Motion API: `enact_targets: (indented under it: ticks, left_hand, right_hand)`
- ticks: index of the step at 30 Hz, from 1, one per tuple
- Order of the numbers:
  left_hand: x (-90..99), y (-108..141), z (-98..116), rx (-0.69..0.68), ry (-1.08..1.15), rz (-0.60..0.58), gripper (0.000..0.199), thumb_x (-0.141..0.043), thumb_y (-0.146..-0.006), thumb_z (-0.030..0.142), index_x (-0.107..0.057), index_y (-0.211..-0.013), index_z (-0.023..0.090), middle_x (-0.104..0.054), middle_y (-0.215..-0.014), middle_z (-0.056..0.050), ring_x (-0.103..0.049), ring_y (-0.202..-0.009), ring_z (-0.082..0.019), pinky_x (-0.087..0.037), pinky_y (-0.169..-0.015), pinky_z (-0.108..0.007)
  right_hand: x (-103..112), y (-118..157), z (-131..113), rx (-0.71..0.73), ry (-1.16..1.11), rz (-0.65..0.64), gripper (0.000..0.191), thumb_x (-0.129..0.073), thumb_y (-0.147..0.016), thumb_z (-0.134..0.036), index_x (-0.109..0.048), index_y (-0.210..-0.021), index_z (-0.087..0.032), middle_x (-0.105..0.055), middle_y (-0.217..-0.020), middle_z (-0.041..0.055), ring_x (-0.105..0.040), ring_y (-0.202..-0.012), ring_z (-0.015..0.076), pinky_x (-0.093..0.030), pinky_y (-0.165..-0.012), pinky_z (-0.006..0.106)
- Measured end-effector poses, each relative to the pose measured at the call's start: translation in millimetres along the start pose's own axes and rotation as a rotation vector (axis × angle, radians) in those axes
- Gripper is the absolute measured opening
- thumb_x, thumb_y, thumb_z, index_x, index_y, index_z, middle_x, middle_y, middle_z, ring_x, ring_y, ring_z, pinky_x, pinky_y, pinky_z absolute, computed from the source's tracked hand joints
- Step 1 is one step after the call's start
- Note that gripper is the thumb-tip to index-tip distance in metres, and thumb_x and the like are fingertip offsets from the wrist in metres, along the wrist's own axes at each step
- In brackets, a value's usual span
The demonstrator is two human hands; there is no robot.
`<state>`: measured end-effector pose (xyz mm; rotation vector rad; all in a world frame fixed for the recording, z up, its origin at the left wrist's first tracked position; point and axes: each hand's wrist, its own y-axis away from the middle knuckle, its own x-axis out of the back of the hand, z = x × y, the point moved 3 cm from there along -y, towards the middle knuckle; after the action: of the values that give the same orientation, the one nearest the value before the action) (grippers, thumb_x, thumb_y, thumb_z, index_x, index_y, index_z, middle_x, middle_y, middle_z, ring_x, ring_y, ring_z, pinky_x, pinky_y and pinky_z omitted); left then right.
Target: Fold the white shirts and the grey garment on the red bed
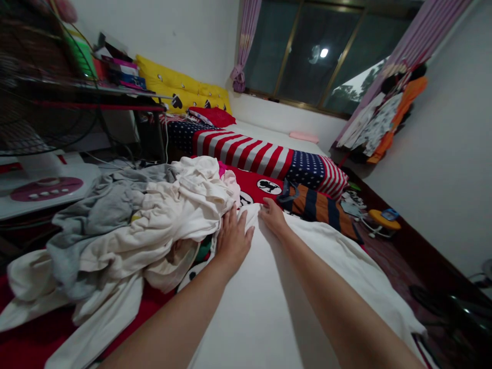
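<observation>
My left hand (233,242) lies palm down on the far left part of a wide white cloth garment (249,307), which is spread in front of me. The grip of this hand is loose: the fingers point to the far side, a little spread, and the thumb stands apart. My right hand (273,219) is at the far edge of the same white cloth garment, with bent fingers. I cannot tell if this grip is pinching the fabric or only touching it.

Just beside my left hand, on the left, there is a heap of crumpled cream-white clothes (172,215), with a soft grey garment (103,205) at its left side. Under all of this is a red bed cover (23,341) with round white and black prints. On the far right of my right hand lies a folded orange and navy striped cloth (319,205).

Farther away is a low bed covered by a stars-and-stripes sheet (246,151), with a long yellow cushion (192,89) at its left. A yellow round stool (384,220) stands at the right on the floor.
</observation>
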<state>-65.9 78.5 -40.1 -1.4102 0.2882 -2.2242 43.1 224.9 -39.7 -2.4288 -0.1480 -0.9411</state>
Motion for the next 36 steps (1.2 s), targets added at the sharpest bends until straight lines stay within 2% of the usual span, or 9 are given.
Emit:
enact_targets:
  ticks: [4, 9, 12, 15, 19, 23, 26, 31, 36]
  left_hand:
    - [-2.1, -1.2, -1.8, 0.025, -0.002, -0.032, 0.048, -0.045, -0.092, 0.03, -0.047, -0.137, 0.015, -0.034, -0.151, -0.014, -0.035, -0.136, -0.031, -0.032, -0.11, -0.044]
    - [-2.2, -1.9, -4.1, 0.058, -0.019, -0.087, 0.05, -0.044, -0.092, 0.031, -0.046, -0.139, 0.014, -0.035, -0.151, -0.012, -0.036, -0.135, -0.03, -0.03, -0.112, -0.042]
    - [-4.0, -1.2, -4.5, 0.09, -0.052, -0.129, 0.054, -0.047, -0.09, 0.033, -0.044, -0.139, 0.01, -0.034, -0.151, -0.014, -0.034, -0.136, -0.03, -0.028, -0.113, -0.04]
    - [-5.6, -0.3, -3.6, 0.115, -0.09, -0.154, 0.057, -0.049, -0.088, 0.036, -0.044, -0.138, 0.007, -0.034, -0.151, -0.015, -0.031, -0.138, -0.03, -0.028, -0.113, -0.039]
    - [-6.7, 1.2, -2.8, 0.118, -0.127, -0.169, 0.061, -0.049, -0.088, 0.038, -0.042, -0.14, 0.007, -0.032, -0.152, -0.014, -0.03, -0.139, -0.031, -0.028, -0.112, -0.04]
    - [-7.7, 1.6, -3.4, 0.1, -0.152, -0.158, 0.063, -0.049, -0.088, 0.039, -0.042, -0.14, 0.005, -0.032, -0.152, -0.014, -0.032, -0.137, -0.031, -0.028, -0.113, -0.04]
    - [-8.6, 1.0, -3.8, 0.096, -0.156, -0.155, 0.063, -0.05, -0.087, 0.039, -0.042, -0.14, 0.005, -0.032, -0.152, -0.013, -0.033, -0.137, -0.031, -0.029, -0.113, -0.039]
    - [-7.6, 1.0, -4.9, 0.071, -0.119, -0.128, 0.061, -0.053, -0.086, 0.037, -0.044, -0.138, 0.007, -0.034, -0.151, -0.015, -0.034, -0.136, -0.033, -0.032, -0.111, -0.041]
    - [-5.0, 0.1, -7.6, -0.003, 0.0, -0.049, 0.052, -0.055, -0.084, 0.029, -0.052, -0.133, 0.012, -0.042, -0.146, -0.015, -0.04, -0.132, -0.031, -0.036, -0.108, -0.042]
  right_hand:
    - [4.0, 14.6, -10.3, 0.053, -0.02, 0.076, 0.043, -0.055, -0.075, -0.014, -0.059, -0.118, -0.013, -0.058, -0.126, 0.0148, -0.051, -0.122, 0.0245, -0.037, -0.107, 0.041]
    - [19.7, 30.8, -9.9, 0.049, -0.072, -0.092, 0.039, -0.063, -0.077, -0.03, -0.064, -0.114, -0.018, -0.063, -0.122, 0.0132, -0.057, -0.115, 0.0276, -0.043, -0.1, 0.046]
    - [48.7, 40.0, -1.5, 0.052, -0.142, -0.056, 0.04, -0.059, -0.082, -0.04, -0.064, -0.115, -0.018, -0.064, -0.121, 0.0125, -0.059, -0.112, 0.0253, -0.045, -0.097, 0.042]
    - [86.6, 49.6, 21.9, 0.032, -0.07, -0.014, 0.037, -0.057, -0.081, -0.043, -0.067, -0.107, -0.018, -0.069, -0.108, 0.0105, -0.065, -0.097, 0.023, -0.048, -0.09, 0.04]
    - [132.9, 57.7, 76.0, -0.144, 0.138, 0.039, 0.028, -0.06, -0.072, -0.036, -0.072, -0.089, -0.018, -0.071, -0.092, 0.0096, -0.065, -0.085, 0.0238, -0.048, -0.087, 0.042]
    - [152.3, 68.6, 98.3, -0.257, 0.142, 0.175, 0.047, -0.051, -0.077, -0.038, -0.065, -0.111, -0.01, -0.067, -0.111, 0.0183, -0.063, -0.099, 0.0283, -0.046, -0.091, 0.048]
    - [140.5, 92.4, 78.2, -0.189, 0.09, 0.131, 0.055, -0.05, -0.082, -0.045, -0.057, -0.126, -0.013, -0.058, -0.13, 0.0173, -0.057, -0.114, 0.0276, -0.044, -0.097, 0.046]
    - [109.9, 129.1, 35.6, -0.011, 0.158, -0.306, 0.047, -0.058, -0.081, -0.04, -0.059, -0.125, -0.026, -0.049, -0.142, 0.0085, -0.039, -0.135, 0.0304, -0.025, -0.109, 0.058]
    - [94.0, 133.2, -14.6, -0.09, 0.012, -0.115, 0.025, -0.057, -0.08, -0.03, -0.07, -0.1, -0.022, -0.071, -0.107, 0.009, -0.065, -0.1, 0.0256, -0.048, -0.09, 0.043]
